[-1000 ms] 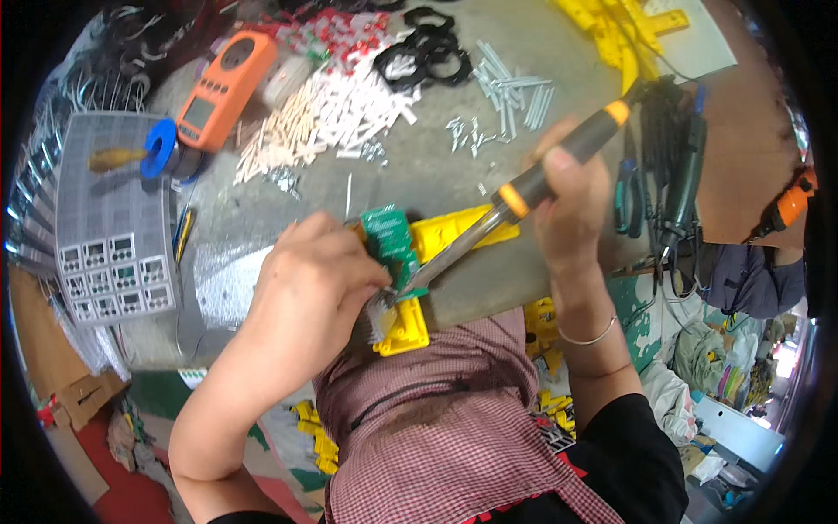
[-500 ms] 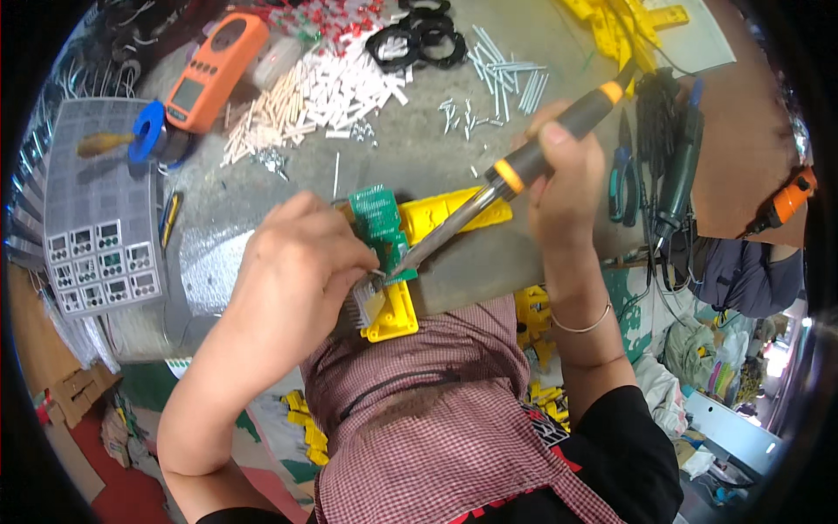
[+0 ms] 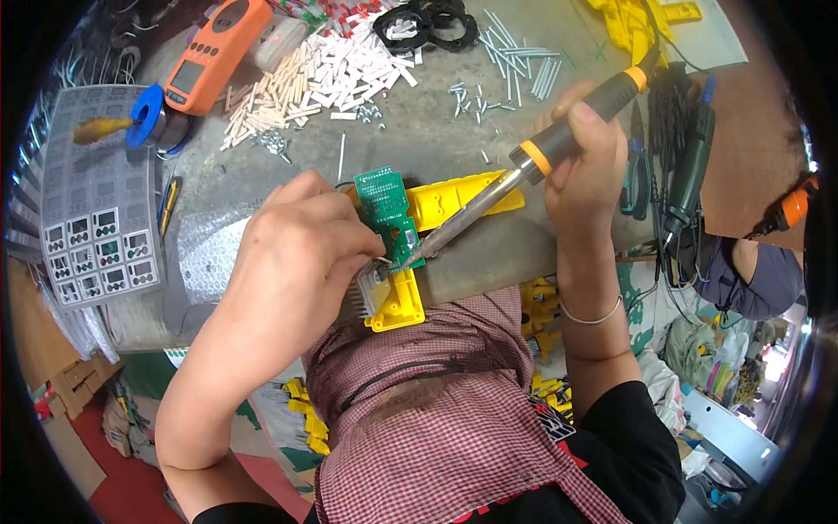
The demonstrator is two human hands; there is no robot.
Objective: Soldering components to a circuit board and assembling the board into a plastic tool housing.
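Tiny white print [image 3: 379,185] on green circuit board [image 3: 387,217], too small to read

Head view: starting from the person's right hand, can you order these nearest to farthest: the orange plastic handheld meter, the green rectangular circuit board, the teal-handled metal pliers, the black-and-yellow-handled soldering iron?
From the right hand, as this view shows:
1. Soldering iron: held in it.
2. Pliers: just to its right.
3. Circuit board: left, by the other hand.
4. Meter: far upper left.

Orange handheld meter [image 3: 215,58], heap of white sticks [image 3: 353,74], black rings [image 3: 425,35], bubble wrap [image 3: 206,255]
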